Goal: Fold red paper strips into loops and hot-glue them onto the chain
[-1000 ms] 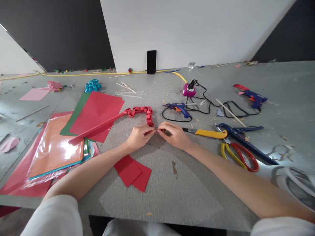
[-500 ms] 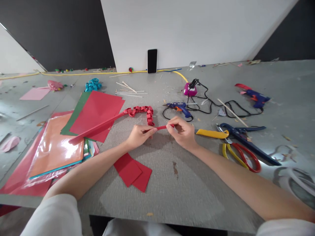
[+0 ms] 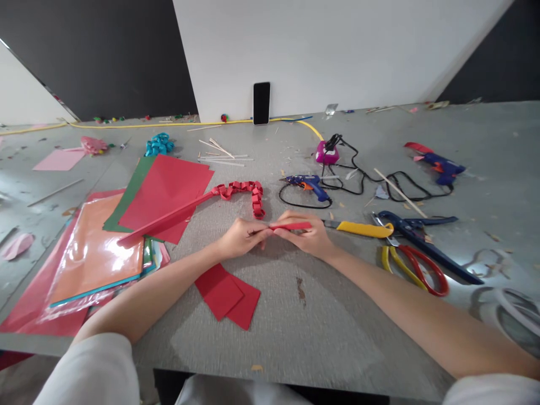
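Observation:
Between my two hands is a narrow red paper strip (image 3: 293,226). My left hand (image 3: 242,237) pinches its left end, and my right hand (image 3: 307,235) grips it near the same spot, the fingertips of both almost meeting. The strip's free part lies across my right fingers. Just beyond my hands rests a red paper chain (image 3: 256,198), curved, with a long red paper stem (image 3: 169,218) running from it to the left. Two red paper rectangles (image 3: 230,295) overlap on the table in front of my left forearm.
Red and green sheets (image 3: 169,185) and a plastic-wrapped orange pack (image 3: 101,247) lie left. On the right are a glue gun (image 3: 310,185), a yellow-handled cutter (image 3: 365,228), blue pliers (image 3: 430,247) and scissors (image 3: 426,273). A phone (image 3: 261,103) leans on the wall behind.
My right hand has moved in toward my left and slightly down, so the fingertips are nearly together. The strip, stretched between them before, now extends over my right fingers.

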A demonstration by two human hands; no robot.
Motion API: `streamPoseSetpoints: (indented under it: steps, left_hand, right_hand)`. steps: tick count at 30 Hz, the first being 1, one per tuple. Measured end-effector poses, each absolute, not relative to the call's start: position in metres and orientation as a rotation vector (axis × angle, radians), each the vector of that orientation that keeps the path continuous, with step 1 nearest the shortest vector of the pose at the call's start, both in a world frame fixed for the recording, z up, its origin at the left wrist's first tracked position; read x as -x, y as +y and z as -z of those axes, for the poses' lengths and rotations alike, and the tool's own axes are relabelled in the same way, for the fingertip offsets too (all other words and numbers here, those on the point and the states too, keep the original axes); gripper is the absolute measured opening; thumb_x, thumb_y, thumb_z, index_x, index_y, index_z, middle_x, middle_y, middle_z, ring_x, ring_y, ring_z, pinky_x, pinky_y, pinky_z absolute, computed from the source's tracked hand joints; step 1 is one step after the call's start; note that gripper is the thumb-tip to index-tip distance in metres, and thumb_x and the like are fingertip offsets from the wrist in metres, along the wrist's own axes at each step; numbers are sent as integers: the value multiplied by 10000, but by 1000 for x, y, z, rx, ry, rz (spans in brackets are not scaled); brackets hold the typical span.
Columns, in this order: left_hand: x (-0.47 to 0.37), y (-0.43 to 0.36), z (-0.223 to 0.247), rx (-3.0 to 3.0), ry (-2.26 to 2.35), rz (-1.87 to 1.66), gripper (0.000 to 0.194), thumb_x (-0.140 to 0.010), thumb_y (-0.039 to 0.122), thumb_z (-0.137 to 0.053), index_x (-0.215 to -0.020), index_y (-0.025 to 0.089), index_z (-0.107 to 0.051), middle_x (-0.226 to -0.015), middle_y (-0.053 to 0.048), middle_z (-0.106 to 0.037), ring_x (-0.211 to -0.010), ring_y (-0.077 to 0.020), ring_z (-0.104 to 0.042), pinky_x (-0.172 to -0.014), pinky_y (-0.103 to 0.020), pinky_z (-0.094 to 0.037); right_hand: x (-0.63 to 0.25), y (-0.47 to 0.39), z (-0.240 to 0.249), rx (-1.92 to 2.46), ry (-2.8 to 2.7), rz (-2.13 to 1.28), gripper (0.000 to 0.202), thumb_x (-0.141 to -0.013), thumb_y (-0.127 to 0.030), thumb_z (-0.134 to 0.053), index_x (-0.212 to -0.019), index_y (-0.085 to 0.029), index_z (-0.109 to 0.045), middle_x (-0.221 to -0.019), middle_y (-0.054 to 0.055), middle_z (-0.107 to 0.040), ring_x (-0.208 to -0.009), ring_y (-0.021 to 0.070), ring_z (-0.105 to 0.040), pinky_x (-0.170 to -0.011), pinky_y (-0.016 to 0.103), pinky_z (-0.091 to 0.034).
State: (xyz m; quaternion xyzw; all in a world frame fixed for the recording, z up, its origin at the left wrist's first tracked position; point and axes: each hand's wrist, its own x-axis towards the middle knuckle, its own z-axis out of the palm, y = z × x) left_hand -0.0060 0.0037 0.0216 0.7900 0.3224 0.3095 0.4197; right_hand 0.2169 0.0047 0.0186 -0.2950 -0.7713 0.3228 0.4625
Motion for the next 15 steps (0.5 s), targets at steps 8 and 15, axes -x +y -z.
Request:
streamPoseSetpoints:
  steps: [8,15]
  left_hand:
    - [3,3,-18,-1910,842,-777,434,-1038,453,-511,-911,124,-765,-564,-16,-672,-465,-68,-525,-505,-164,-410]
    - [3,3,-19,-1879,845,-776,445,-1026,470,-522,-889,125,-765,-546,-11,-651,-461,-65,-502,-501,-164,-392]
  right_hand:
    - [-220,6,-18,953,-1717,-722,300,-988,-437,-629,-842,-222,-779,-685,3,-635,-631,141,-571,-626,305,-426]
    - [-222,9,-14,1089,-1621,-730,526,-1024,-536,-519,-623,-201,-578,-571,-21,-481,-553,122,-434,-577,297,-327]
